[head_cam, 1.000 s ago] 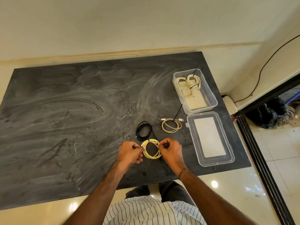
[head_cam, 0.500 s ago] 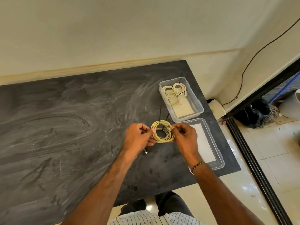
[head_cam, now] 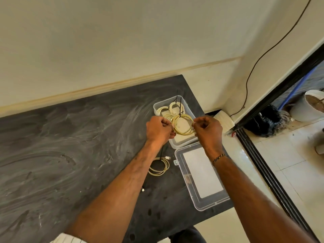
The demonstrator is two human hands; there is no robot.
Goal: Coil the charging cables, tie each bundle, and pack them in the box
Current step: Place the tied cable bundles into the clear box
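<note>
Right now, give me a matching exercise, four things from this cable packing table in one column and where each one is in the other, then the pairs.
Things
1. yellow coil
2. cream coil
3. lid
4. white coils

Places
A. flat on the table right of the cream coil
B. lying in the box
C. held over the box by both hands
D. on the table beside the left forearm

Pairs: 1-C, 2-D, 3-A, 4-B

You get bright, warm, even light. Glare patches on glossy floor tiles (head_cam: 243, 153) at right. Soft shadows only; dark surface (head_cam: 70, 146) shows pale smears clearly. Wide-angle bend curves wall lines near edges. Slight softness overall, forearms at bottom blurred.
</note>
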